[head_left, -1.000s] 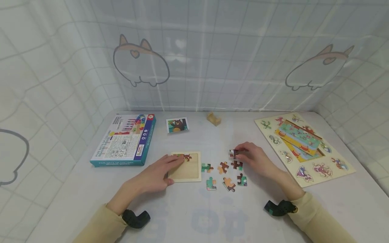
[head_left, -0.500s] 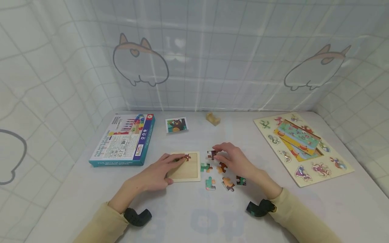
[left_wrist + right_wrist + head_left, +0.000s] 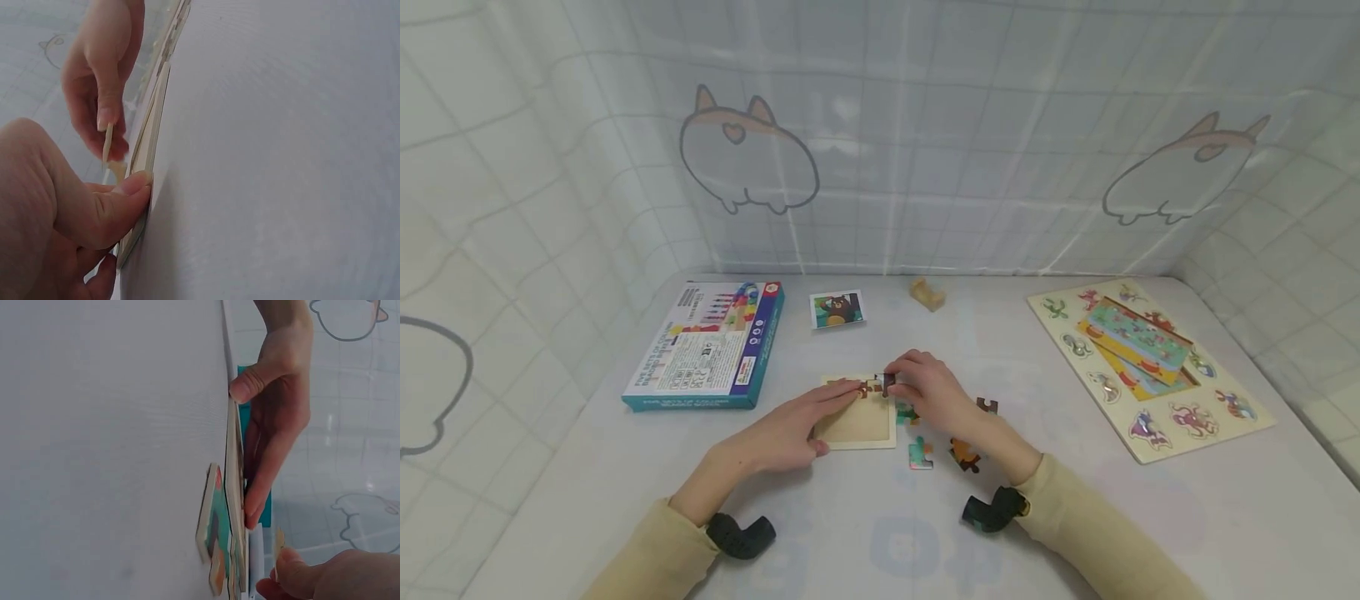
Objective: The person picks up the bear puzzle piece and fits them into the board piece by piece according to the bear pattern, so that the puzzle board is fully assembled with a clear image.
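My left hand (image 3: 782, 429) lies over the left side of the shallow wooden tray (image 3: 853, 425), thumb at the near-left edge and fingers across the top. The left wrist view shows its thumb against the tray (image 3: 145, 140). Small brown pieces lie along the tray's top edge. My right hand (image 3: 936, 396) pinches a dark brown and white puzzle piece (image 3: 888, 382) above the tray's top right corner. That piece (image 3: 107, 144) appears edge-on in the left wrist view and, as a thin piece (image 3: 279, 544), between the fingertips in the right wrist view.
Right of the tray lie loose pieces, among them a green one (image 3: 919, 452) and an orange-brown one (image 3: 964, 455). A bear picture card (image 3: 837, 309) and a wooden block (image 3: 927, 294) sit behind. A box (image 3: 703, 346) stands left, a puzzle board (image 3: 1078, 343) right.
My right hand has carried its piece leftward from the loose pieces to the tray's top right corner. My left hand has stayed on the tray, its fingers shifting slightly.
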`<action>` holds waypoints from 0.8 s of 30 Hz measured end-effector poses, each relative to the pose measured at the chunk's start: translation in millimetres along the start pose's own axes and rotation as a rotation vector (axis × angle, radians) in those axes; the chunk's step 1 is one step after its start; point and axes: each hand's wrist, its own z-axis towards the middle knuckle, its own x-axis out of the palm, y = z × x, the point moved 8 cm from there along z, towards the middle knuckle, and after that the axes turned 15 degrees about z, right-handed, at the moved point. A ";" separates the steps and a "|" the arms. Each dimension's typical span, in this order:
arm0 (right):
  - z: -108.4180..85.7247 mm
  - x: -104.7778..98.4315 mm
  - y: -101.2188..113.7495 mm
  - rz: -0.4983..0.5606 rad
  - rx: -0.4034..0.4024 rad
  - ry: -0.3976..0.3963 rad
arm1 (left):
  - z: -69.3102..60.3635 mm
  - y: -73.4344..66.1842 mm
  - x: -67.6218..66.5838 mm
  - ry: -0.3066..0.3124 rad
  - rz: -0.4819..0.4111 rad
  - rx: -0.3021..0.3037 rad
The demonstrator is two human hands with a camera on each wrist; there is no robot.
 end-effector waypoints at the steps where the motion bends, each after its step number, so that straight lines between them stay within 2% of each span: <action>1: 1.9 1.8 -0.2 0.005 0.006 0.006 | 0.2 -0.1 0.2 0.001 0.000 0.002; 8: 7.4 12.1 -6.5 0.013 0.023 0.018 | -0.1 -2.3 0.7 0.008 -0.013 0.004; 17: 5.6 16.1 -9.2 -0.017 -0.007 0.024 | 0.4 -1.8 1.2 0.002 -0.001 0.022; 24: 5.8 17.4 -10.5 -0.021 0.015 0.033 | 0.3 -2.0 1.8 0.009 0.018 0.028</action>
